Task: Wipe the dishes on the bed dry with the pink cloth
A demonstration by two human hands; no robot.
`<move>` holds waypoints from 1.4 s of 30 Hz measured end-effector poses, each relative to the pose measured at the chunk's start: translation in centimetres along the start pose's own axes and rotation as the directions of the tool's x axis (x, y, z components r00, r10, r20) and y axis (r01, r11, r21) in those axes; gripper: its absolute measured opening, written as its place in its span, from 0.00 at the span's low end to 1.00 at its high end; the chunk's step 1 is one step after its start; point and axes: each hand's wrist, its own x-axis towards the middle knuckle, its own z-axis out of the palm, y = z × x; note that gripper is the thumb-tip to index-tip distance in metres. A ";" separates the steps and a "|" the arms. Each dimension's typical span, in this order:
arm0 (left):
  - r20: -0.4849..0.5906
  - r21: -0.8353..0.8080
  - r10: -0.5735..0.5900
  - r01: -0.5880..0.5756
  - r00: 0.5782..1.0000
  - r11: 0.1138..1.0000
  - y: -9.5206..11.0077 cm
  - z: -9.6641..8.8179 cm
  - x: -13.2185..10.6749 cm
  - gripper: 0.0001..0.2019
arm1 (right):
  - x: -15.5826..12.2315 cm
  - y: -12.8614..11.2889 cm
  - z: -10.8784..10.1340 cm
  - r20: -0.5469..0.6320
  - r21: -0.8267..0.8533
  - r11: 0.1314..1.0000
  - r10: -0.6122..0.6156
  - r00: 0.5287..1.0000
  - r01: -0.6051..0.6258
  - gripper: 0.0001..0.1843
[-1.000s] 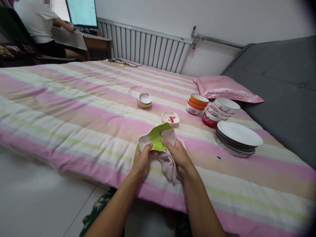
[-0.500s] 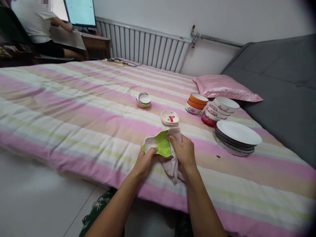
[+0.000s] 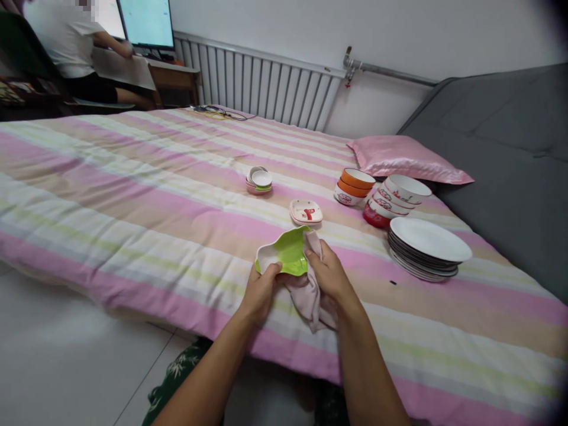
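Note:
Over the near part of the bed, my left hand (image 3: pixel 261 291) grips the left end of a green and white dish (image 3: pixel 288 251) with a wavy rim, thumb on its inner face. My right hand (image 3: pixel 328 269) is closed around a pale pink cloth (image 3: pixel 306 299), pressed against the dish's right edge; its thumb lies on the cloth. Loose cloth hangs below the dish. Just beyond the dish lie small stacked square dishes (image 3: pixel 306 211) with a red print on top. My right hand's fingers behind the cloth are partly hidden.
A stack of plates (image 3: pixel 429 239) stands to the right. Behind it are stacked white and red bowls (image 3: pixel 399 196) and orange bowls (image 3: pixel 355 183). Small round dishes (image 3: pixel 260 178) sit further back. A pink pillow (image 3: pixel 406 157) leans near the grey headboard (image 3: pixel 497 130). A person (image 3: pixel 66 44) sits at a desk.
My right hand has shifted slightly down along the right edge of the dish with the cloth, and the dish has tilted a little. My left hand keeps its hold.

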 end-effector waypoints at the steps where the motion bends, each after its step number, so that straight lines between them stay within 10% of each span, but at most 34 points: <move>1: -0.010 -0.012 0.007 -0.007 1.000 1.000 0.0 0.0 0.0 0.19 | 0.0 0.1 0.1 0.034 0.096 0.995 0.013 0.999 -0.016 0.16; 5: -0.007 -0.040 0.002 -0.003 1.000 0.999 0.0 0.0 0.1 0.20 | -0.2 0.3 0.5 0.085 0.323 0.943 0.052 0.995 -0.077 0.19; 13: 0.169 -0.022 -0.094 0.100 0.981 0.995 0.6 -0.2 -0.2 0.22 | 0.2 0.7 -0.2 -0.230 -0.094 0.995 -0.039 0.972 0.018 0.17; 24: 0.286 0.321 -0.235 0.138 0.929 0.937 0.8 -1.2 0.2 0.14 | 0.0 0.3 -0.9 -0.272 -0.147 0.989 -0.017 0.962 -0.024 0.24; 42: 0.039 0.523 0.251 -0.234 0.967 0.820 -0.7 -0.9 0.3 0.04 | -0.8 -0.2 4.2 -0.193 0.037 0.998 0.064 0.979 -0.058 0.21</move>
